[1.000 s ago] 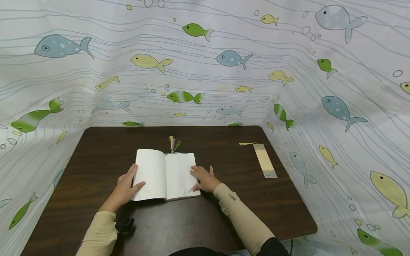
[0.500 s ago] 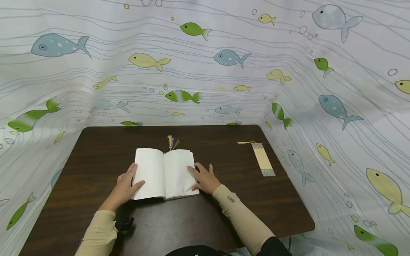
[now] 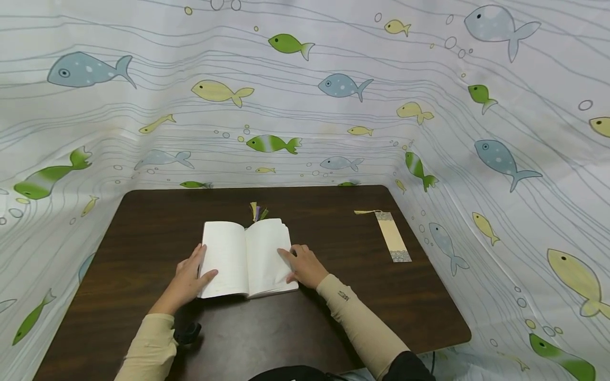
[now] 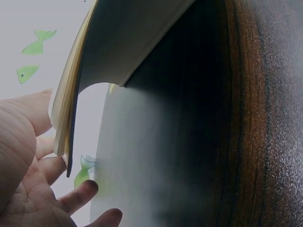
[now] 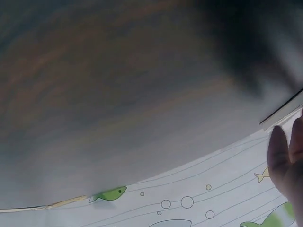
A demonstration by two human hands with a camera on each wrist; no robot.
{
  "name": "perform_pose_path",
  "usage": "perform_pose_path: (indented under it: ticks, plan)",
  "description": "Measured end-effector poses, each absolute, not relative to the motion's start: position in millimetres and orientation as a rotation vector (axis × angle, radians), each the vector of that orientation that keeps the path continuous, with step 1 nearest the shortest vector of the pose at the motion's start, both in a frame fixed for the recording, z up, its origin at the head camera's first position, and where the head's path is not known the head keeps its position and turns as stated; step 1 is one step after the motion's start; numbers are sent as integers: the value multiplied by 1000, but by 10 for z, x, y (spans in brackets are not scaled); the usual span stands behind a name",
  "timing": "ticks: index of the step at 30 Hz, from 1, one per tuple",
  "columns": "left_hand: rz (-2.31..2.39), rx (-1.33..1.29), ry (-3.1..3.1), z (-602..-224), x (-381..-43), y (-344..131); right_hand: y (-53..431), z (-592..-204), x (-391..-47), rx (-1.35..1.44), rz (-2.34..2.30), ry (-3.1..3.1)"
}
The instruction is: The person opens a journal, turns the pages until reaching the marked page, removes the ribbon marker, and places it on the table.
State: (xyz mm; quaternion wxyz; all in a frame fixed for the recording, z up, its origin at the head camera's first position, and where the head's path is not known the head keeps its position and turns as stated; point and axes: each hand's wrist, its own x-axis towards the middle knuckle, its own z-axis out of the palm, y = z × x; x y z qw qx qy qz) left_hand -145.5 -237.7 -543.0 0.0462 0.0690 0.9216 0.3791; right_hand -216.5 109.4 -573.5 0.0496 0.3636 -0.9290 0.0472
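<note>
An open notebook (image 3: 224, 259) with blank-looking white pages lies on the brown table. My left hand (image 3: 188, 275) grips its left side, the thumb over the page and other fingers at the cover's outer edge. In the left wrist view, that side of the notebook (image 4: 71, 104) stands raised off the table between thumb and fingers of my left hand (image 4: 33, 175). My right hand (image 3: 307, 267) holds the right-hand pages by their outer edge, a finger and the thumb showing on the paper. Those pages bulge upward. Tassels (image 3: 258, 211) in yellow, purple and green stick out past the notebook's top.
A cream bookmark (image 3: 393, 236) with patterned ends and a yellow tassel (image 3: 366, 212) lies at the right of the table (image 3: 324, 211). A white curtain (image 3: 286, 116) printed with fish hangs around the back and sides.
The upper right pages have risen and shifted slightly left, their top corner now higher. My right hand's fingers have drawn in over the page edge. My left hand stays in place.
</note>
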Motion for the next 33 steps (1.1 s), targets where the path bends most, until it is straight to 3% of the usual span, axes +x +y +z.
perform_pose_path:
  ticks: [14,21,28,33]
  plan:
    - [1184,223,2815,-5456,-1492,-2376,1075,-5646,-2214,1142,671,-3098]
    - [1163,228,2817,-5426,-1497,-2382,1050,-5556,-2264,1160,1314,-3004]
    - [1156,241,2824,-5410,-1517,-2364,904,-5452,-2228,983,2193,-2657]
    - [1179,233,2808,-5405,-1497,-2369,771,-5475,-2143,1215,2216,-2632]
